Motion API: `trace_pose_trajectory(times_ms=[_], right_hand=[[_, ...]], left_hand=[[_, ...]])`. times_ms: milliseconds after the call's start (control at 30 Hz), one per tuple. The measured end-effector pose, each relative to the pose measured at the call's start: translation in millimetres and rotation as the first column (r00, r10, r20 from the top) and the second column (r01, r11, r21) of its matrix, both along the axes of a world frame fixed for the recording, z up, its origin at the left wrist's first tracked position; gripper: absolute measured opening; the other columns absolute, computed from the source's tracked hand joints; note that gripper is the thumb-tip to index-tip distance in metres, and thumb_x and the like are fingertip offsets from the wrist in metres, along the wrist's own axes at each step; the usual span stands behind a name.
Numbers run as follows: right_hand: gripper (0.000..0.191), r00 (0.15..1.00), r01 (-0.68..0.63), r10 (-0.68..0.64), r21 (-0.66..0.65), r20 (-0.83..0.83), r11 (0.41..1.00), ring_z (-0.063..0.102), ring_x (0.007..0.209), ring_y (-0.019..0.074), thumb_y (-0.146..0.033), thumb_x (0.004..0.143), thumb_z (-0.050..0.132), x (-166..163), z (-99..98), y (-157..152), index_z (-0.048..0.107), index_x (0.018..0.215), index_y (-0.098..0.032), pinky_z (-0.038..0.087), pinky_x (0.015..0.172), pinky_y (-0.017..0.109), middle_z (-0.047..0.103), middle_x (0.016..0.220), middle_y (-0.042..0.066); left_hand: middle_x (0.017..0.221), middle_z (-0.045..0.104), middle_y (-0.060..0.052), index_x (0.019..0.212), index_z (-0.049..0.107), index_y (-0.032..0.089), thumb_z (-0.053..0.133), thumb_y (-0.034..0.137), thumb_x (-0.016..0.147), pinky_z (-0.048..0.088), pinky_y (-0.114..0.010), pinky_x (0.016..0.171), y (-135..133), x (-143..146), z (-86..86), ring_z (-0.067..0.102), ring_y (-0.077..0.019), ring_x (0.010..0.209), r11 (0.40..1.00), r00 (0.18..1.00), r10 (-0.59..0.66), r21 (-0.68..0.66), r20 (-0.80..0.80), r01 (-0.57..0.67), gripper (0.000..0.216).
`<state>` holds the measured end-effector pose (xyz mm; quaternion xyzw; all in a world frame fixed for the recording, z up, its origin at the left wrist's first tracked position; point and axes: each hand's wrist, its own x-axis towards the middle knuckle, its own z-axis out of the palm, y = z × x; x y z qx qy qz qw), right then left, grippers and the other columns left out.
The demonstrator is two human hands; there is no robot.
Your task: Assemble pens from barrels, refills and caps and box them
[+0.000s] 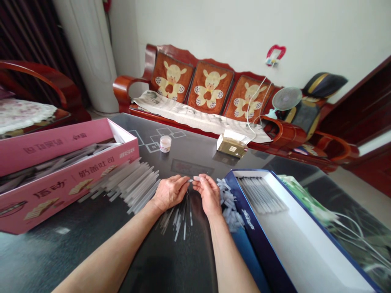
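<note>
My left hand (172, 191) is closed in a pinch above the dark table, its fingertips on a small pale tip whose kind I cannot make out. Facing it, my right hand (209, 195) pinches a small translucent plastic cap (197, 178) between thumb and fingers. The fingertips of both hands almost meet. Under and in front of my left hand lie several thin dark and clear rods (183, 221), fanned out. Left of that hand is a heap of frosted plastic tubes (134, 183). A pile of small translucent caps (232, 207) lies right of my right hand.
A pink carton (100, 169) with more tubes stands at left. At right, a blue-and-white box (305, 240) holds a row of filled tubes (262, 195). Farther back are a small jar (165, 144) and a tissue box (232, 145). Green packaging (308, 199) and white cables lie far right.
</note>
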<state>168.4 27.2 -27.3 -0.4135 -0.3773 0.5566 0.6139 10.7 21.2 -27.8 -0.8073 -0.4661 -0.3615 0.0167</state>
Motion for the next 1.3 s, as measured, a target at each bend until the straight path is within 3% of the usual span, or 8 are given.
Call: trace_pose_trajectory(times_ms=[167,400,567,867,1300], right_hand=[[0.028,0.998,0.001,-0.003,0.043,0.057,0.999,0.064,0.07,0.0123,-0.037,0.075,0.068,-3.3,-1.5,0.1,0.066,0.095,-0.019,0.052,0.066,0.025,0.07,0.079,0.001],[0.031,0.961,-0.026,-0.01,0.126,0.275,0.992,0.066,0.079,0.016,-0.04,0.077,0.065,-7.7,-2.6,-2.4,0.068,0.099,-0.018,0.054,0.072,0.028,0.072,0.091,0.004],[0.034,0.978,-0.019,-0.003,0.104,0.211,0.994,0.068,0.084,0.0184,-0.04,0.076,0.067,-9.3,-1.0,-3.7,0.066,0.102,-0.019,0.055,0.074,0.031,0.073,0.098,0.007],[0.028,0.982,0.001,-0.015,0.078,0.186,0.997,0.066,0.072,0.0145,-0.039,0.074,0.068,-10.9,-1.3,-3.6,0.067,0.093,-0.019,0.055,0.074,0.03,0.072,0.086,0.002],[0.032,0.985,0.061,-0.046,-0.085,0.164,0.995,0.059,0.054,0.013,-0.039,0.06,0.075,-14.6,8.1,-1.5,0.068,0.081,-0.016,0.053,0.058,0.028,0.065,0.064,-0.001]], left_hand=[[0.075,0.061,-0.002,0.107,0.061,0.02,0.04,0.031,0.094,0.044,-0.022,0.057,-0.2,0.4,-0.4,0.06,-0.013,0.067,1.0,1.0,0.003,-0.011,-0.023,-0.004,0.027],[0.077,0.059,-0.002,0.105,0.062,0.02,0.041,0.03,0.093,0.047,-0.022,0.057,-0.1,0.1,0.3,0.06,-0.0133,0.066,0.998,1.0,0.0,-0.068,-0.004,0.0,0.026],[0.09,0.059,-0.006,0.102,0.061,0.017,0.04,0.025,0.092,0.05,-0.023,0.068,-1.3,0.3,5.3,0.06,-0.0125,0.075,0.994,0.994,-0.048,-0.097,0.095,0.057,0.024],[0.081,0.058,-0.004,0.087,0.061,0.017,0.036,0.024,0.095,0.047,-0.022,0.066,-0.5,-0.3,5.3,0.057,-0.013,0.074,0.998,0.999,-0.037,-0.049,-0.012,0.036,0.027],[0.077,0.058,-0.004,0.084,0.062,0.017,0.035,0.025,0.096,0.045,-0.023,0.065,-0.9,0.7,4.8,0.054,-0.0135,0.073,1.0,0.993,0.011,0.008,-0.115,-0.01,0.03]])
